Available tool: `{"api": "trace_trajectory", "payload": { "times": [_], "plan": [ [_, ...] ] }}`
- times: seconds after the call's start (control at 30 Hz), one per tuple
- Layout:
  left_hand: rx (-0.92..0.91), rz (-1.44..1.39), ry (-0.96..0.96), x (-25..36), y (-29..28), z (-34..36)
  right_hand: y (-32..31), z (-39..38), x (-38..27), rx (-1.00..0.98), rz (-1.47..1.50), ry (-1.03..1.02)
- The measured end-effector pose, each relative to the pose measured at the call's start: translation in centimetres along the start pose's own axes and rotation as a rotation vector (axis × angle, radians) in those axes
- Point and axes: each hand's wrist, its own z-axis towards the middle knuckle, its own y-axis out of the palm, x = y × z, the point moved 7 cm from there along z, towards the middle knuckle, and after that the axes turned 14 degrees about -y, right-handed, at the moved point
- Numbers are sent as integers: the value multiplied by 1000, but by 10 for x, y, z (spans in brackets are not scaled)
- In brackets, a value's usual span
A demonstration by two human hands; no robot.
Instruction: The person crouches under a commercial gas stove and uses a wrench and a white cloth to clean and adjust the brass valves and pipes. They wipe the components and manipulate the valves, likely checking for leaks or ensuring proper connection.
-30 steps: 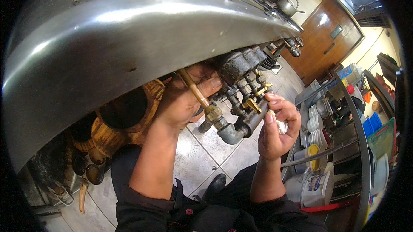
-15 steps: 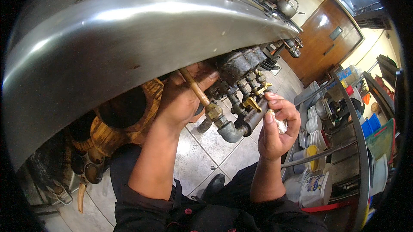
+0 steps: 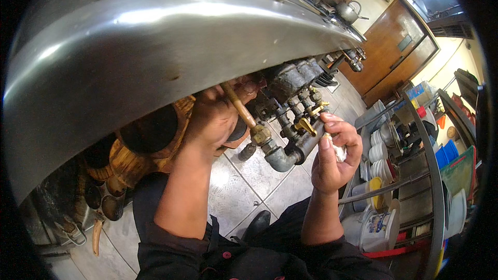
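Note:
My left hand [image 3: 213, 119] reaches up under a curved stainless steel panel [image 3: 155, 46], behind a copper pipe [image 3: 238, 104]. Its fingers are mostly hidden by the pipe and the panel's shadow. A brass nut [image 3: 261, 134] joins the copper pipe to a grey elbow fitting [image 3: 281, 159] on a thick dark gas pipe [image 3: 309, 141]. Brass-handled valves [image 3: 305, 126] stand along that pipe. Beside its far end, my right hand [image 3: 337, 150] is closed around a crumpled white wad [image 3: 340, 153], paper or cloth. The fingertips are close to the pipe; I cannot tell whether they touch it.
Round wooden boards [image 3: 127, 163] with dark centres lie under the panel at left. A metal rack [image 3: 415, 171] of tubs, bowls and lids stands at right. Greasy black metal parts [image 3: 293, 78] hang above the valves. A kettle [image 3: 348, 12] sits on the far counter.
My left hand has shifted slightly left and farther up under the panel. My right hand stays in nearly the same place, with the white wad still in it.

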Motion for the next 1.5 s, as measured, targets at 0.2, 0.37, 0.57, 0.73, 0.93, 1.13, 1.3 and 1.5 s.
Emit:
{"api": "trace_trajectory", "payload": {
  "times": [0.2, 0.37, 0.57, 0.73, 0.93, 1.13, 1.3, 1.5],
  "plan": [
    [18, 157, -106, 9, 0, -3, 0, 0, -1, -1, -7, 4],
    [70, 215, -83, 10, 5, -5, -1, -1, 1, -1, -5, 11],
    [-84, 98, 21, 7, -9, -3, 1, 1, -1, 5, 27, 4],
    [-16, 108, -25, 6, -19, -2, 0, -1, 1, 15, 28, 10],
    [86, -17, 25, 2, -45, 2, -1, 3, -4, -36, -33, -19],
    [285, -14, -58, -31, -82, -1, -32, 7, 3, 38, -9, 10],
    [127, 265, -229, -79, -89, -12, -71, -38, 61, 338, 305, 520],
    [271, -154, -448, -161, -14, -14, -85, -141, 113, 443, 555, 1036]
  ]
}}
